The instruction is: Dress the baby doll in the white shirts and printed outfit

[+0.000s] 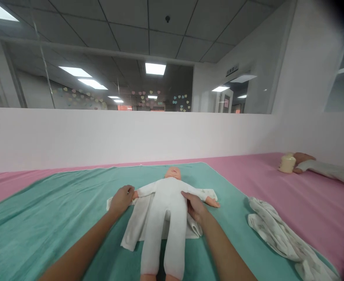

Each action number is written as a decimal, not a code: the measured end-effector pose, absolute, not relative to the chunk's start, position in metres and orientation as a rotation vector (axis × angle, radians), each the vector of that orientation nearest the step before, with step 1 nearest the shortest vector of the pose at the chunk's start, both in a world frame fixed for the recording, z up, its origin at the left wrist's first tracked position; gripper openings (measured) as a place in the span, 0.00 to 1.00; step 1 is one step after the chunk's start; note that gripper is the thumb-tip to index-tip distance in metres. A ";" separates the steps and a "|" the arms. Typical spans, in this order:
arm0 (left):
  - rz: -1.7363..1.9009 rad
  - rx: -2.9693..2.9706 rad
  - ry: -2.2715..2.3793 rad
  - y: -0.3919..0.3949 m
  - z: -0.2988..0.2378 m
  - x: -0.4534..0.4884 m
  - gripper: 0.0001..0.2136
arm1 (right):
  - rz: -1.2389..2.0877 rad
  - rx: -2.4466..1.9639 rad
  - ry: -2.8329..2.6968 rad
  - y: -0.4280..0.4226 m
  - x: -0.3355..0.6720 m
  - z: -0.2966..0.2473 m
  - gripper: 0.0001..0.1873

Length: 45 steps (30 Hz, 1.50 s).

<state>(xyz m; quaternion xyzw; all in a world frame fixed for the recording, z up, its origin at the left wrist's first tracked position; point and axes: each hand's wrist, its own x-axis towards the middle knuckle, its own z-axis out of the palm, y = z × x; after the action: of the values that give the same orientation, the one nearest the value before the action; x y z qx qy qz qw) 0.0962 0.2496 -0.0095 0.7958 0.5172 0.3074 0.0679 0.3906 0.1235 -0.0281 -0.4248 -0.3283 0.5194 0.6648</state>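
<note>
A baby doll (168, 195) with a white cloth body lies on its back, head away from me, arms spread. Beneath it is spread a white baby garment (137, 226), its edges showing on both sides of the torso. A printed cuff of pale cloth (208, 193) surrounds the doll's arm on the right. My left hand (121, 201) is closed around the doll's hand on the left, beside a bit of white sleeve. At the doll's right-hand side, my right hand (195, 207) has its thumb on the torso; its other fingers are partly hidden beside the body and garment.
A teal towel (81, 218) lies under the doll on a pink surface (236, 168). Crumpled printed baby clothes (280, 234) lie at right. Farther right are a cream pump bottle (287, 163) and another doll (324, 168). A white wall (116, 134) with a window stands behind.
</note>
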 end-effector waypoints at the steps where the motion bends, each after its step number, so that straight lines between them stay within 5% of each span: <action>1: 0.919 2.416 1.529 0.250 -0.013 0.097 0.16 | 1.097 -1.038 -0.773 0.122 0.392 -0.027 0.12; 7: 0.794 2.504 1.473 0.253 -0.027 0.084 0.19 | 0.276 -1.591 -1.012 0.107 0.384 -0.016 0.14; 12: 0.885 2.544 1.395 0.257 -0.030 0.086 0.15 | 0.129 -1.519 -1.206 0.099 0.358 0.005 0.09; 14: 1.021 2.420 1.355 0.257 -0.028 0.089 0.15 | 0.116 -1.458 -1.338 0.110 0.343 0.015 0.08; 18: 1.217 1.852 1.178 0.250 -0.021 0.096 0.19 | 0.148 -1.392 -1.863 0.155 0.309 0.035 0.27; 22: 1.192 1.441 0.830 0.240 -0.013 0.096 0.22 | 0.134 -1.430 -2.238 0.204 0.280 0.045 0.34; 26: 1.072 1.496 0.712 0.238 -0.013 0.095 0.20 | 0.291 -1.413 -2.321 0.227 0.271 0.047 0.29; 36: 0.950 2.110 1.436 0.248 -0.044 0.122 0.12 | 0.503 -1.153 -1.916 0.212 0.287 0.046 0.18; 45: 1.169 1.645 1.290 0.250 -0.022 0.100 0.11 | 0.534 -1.195 -1.973 0.208 0.292 0.046 0.21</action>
<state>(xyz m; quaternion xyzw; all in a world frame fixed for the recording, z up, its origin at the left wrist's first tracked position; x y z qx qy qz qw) 0.1003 0.2499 -0.0221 0.6396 0.5015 0.4546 0.3645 0.2921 0.2084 0.0462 -0.4674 -0.7717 0.2090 0.3773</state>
